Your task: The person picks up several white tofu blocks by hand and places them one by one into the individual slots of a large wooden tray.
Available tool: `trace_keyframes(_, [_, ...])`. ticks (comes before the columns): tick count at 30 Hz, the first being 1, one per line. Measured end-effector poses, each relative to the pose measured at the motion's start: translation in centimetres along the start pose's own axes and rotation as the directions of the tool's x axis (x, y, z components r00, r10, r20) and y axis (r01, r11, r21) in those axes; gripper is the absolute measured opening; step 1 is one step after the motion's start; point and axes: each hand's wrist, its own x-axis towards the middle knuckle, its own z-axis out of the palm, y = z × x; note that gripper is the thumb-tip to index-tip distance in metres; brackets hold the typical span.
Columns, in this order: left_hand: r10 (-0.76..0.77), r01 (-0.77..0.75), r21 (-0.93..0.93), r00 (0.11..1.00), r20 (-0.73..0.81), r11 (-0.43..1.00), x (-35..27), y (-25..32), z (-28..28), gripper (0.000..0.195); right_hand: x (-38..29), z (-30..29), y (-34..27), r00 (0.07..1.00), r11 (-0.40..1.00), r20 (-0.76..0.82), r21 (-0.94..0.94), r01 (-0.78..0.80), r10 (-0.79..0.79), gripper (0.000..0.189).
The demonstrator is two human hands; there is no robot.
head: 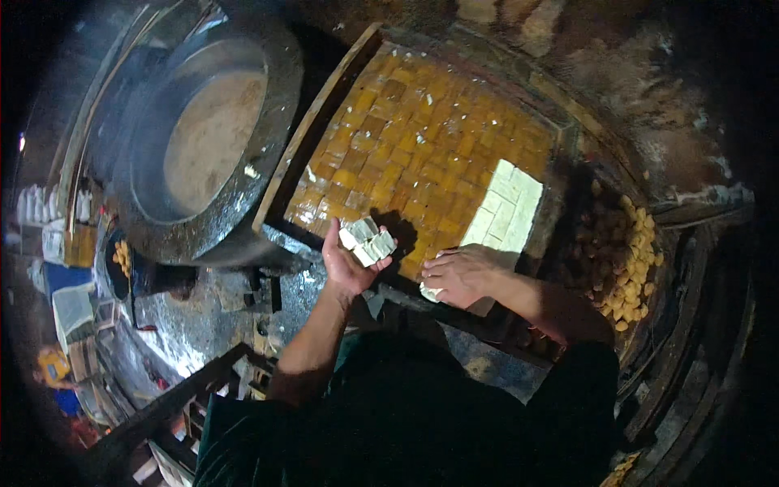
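Observation:
Several white blocks, apparently tofu [367, 241], rest on the upturned palm and fingers of my left hand [351, 263], above the near edge of a wood-framed tray with a woven surface [389, 146]. My right hand [461, 277] is palm down at the tray's near right part, its fingers curled over another white piece [431, 292]. Beyond that hand, a slab of the same white stuff, cut into blocks [504, 207], lies flat on the weave. Small white crumbs are scattered over the tray.
A large round vat of cloudy liquid [219, 134] stands left of the tray. Yellowish-brown pieces [633, 274] are heaped at the right. A dark wooden rail [176, 395] runs at lower left; past it, at the far left, is a person in yellow and blue [55, 368].

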Motion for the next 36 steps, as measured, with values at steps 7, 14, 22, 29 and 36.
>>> trace_keyframes(7, [0.009, -0.003, 0.109, 0.998, -0.055, 0.994, 0.5, -0.8, 1.9, 0.067, 0.9, 0.2, -0.5, 0.991, 0.982, 0.101, -0.158, 0.101, -0.086, 0.047])
trace_keyframes(14, [0.015, -0.011, 0.088, 0.999, -0.04, 0.996, 1.4, -1.0, 1.6, 0.07, -0.3, 1.6, 1.3, 0.995, 0.985, 0.01, -0.145, 0.098, -0.098, 0.043])
trace_keyframes(22, [0.12, -0.086, 0.265, 0.986, -0.117, 0.961, 3.4, -0.8, 3.9, 0.064, 4.7, -0.8, 1.2, 0.558, 0.311, -0.397, 0.918, 0.247, 0.729, 0.04])
trace_keyframes(29, [0.041, -0.052, 0.032, 0.957, 0.287, 0.998, 8.9, -2.5, -1.5, 0.052, 11.2, 0.0, -1.9, 0.306, 0.827, -0.769, 0.512, -0.233, 0.562, 0.05])
trace_keyframes(36, [-0.145, 0.159, -0.066, 0.974, 0.176, 0.985, 8.4, -4.5, 2.1, 0.063, 9.1, -2.2, -4.8, 0.2, 0.756, -0.842, 0.313, -0.575, 0.501, 0.063])
